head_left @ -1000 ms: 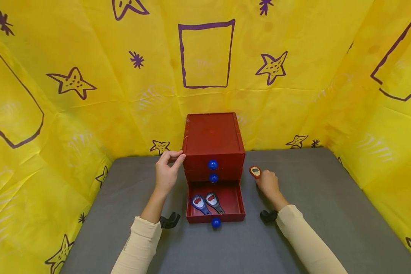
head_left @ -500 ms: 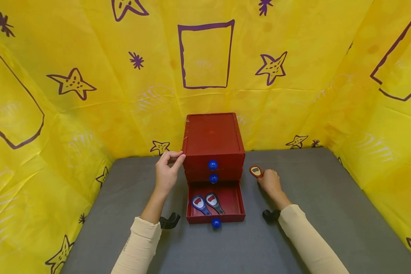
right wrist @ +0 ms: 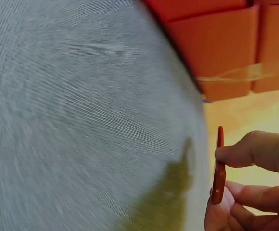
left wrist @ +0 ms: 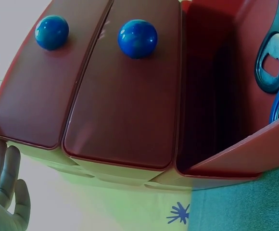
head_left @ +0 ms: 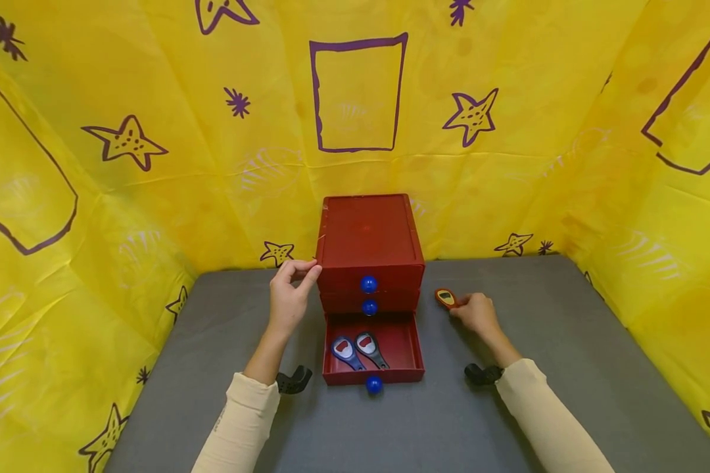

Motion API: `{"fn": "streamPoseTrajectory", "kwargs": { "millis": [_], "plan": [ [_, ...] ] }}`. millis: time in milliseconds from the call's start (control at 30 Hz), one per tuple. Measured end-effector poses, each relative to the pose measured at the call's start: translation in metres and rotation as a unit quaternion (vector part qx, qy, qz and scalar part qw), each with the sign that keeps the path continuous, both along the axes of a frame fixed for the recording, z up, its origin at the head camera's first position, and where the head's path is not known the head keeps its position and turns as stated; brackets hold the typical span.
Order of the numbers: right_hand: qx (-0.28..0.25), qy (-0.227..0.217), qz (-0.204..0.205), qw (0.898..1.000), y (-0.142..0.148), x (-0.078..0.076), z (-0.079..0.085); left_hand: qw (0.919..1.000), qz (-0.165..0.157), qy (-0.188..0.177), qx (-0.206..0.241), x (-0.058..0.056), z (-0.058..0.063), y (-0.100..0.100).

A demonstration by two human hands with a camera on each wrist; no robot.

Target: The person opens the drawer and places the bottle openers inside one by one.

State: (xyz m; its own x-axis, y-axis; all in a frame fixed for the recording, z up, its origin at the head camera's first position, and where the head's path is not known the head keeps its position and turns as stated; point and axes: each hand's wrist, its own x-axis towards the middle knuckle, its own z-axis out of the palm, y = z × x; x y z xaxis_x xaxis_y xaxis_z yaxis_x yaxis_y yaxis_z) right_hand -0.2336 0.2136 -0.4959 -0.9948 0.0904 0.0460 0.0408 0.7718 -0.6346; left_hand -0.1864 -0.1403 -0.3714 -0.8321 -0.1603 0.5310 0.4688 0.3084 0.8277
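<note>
A red drawer cabinet (head_left: 368,231) stands on the grey table, its bottom drawer (head_left: 403,355) pulled out. Lying in that drawer are a blue bottle opener (head_left: 343,350) and a black bottle opener (head_left: 367,344). My left hand (head_left: 288,301) grips the cabinet's upper front-left corner, thumb at the front and fingers along the side in the left wrist view. Right of the cabinet, my right hand (head_left: 478,314) pinches a red bottle opener (head_left: 446,298) with a yellowish face. The right wrist view shows this opener edge-on between thumb and fingers.
Two upper drawers with blue knobs (head_left: 369,284) are closed. The open drawer's knob (head_left: 374,385) points toward me. Yellow cloth (head_left: 355,171) with purple drawings hangs behind and on both sides of the grey table (head_left: 544,328). Black wrist mounts (head_left: 296,380) sit on both forearms.
My right hand has drawn slightly to the right, away from the cabinet, with the red bottle opener, which has turned a little. The left hand stays at the cabinet's corner.
</note>
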Motion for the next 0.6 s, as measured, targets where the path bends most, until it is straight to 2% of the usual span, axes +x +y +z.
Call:
{"fn": "streamPoseTrajectory", "kwargs": {
  "millis": [167,400,600],
  "plan": [
    [-0.018,0.007,0.008,1.000,0.008,0.011,0.017,1.0000,0.001,0.002,0.001,0.000,0.000,0.000],
    [-0.062,-0.018,0.035,0.997,0.010,0.033,0.042,1.0000,0.001,0.000,0.001,0.000,0.000,0.001],
    [-0.074,-0.031,0.059,0.995,0.006,0.052,0.058,1.0000,0.000,0.009,0.003,-0.001,-0.001,0.001]
  ]
}}
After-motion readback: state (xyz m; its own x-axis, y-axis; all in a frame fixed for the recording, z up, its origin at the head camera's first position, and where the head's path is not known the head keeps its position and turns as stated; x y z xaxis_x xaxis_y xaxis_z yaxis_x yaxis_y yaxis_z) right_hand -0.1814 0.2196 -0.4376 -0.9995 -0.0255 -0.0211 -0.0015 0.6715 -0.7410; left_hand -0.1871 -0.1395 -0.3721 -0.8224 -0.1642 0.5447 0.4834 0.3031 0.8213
